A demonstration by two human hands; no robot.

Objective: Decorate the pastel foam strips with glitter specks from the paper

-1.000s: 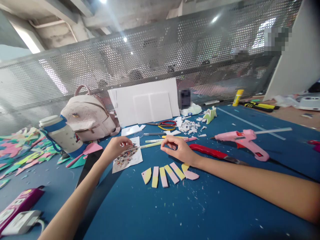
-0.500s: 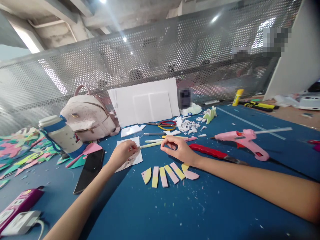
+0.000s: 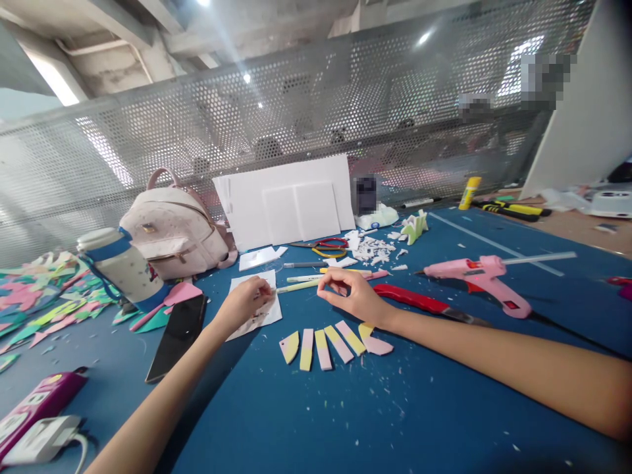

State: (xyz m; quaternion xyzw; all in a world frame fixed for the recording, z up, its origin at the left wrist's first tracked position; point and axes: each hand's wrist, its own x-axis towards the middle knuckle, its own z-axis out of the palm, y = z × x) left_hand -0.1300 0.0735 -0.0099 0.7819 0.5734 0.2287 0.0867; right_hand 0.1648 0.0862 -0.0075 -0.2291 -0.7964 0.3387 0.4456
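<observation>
My left hand [image 3: 248,296] rests over a white sheet of paper [image 3: 270,316] with dark specks, its fingers curled together; anything inside them is hidden. My right hand [image 3: 355,296] is bent into a loose pinch, thumb and forefinger close together, and I cannot make out anything between them. A pale yellow-green pen [image 3: 299,286] lies between the hands, one end at the paper. Just below my right hand, several pink-and-yellow foam strips [image 3: 323,350] are laid in a fan. A red-handled tool [image 3: 412,298] lies beyond my right wrist.
A pink glue gun [image 3: 486,273] with its cord lies at right. Scissors [image 3: 328,248], pens and white scraps [image 3: 372,250] lie ahead. At left are a phone [image 3: 178,336], a tumbler [image 3: 126,273], a backpack [image 3: 172,227], coloured foam scraps [image 3: 44,296] and a power strip [image 3: 42,401].
</observation>
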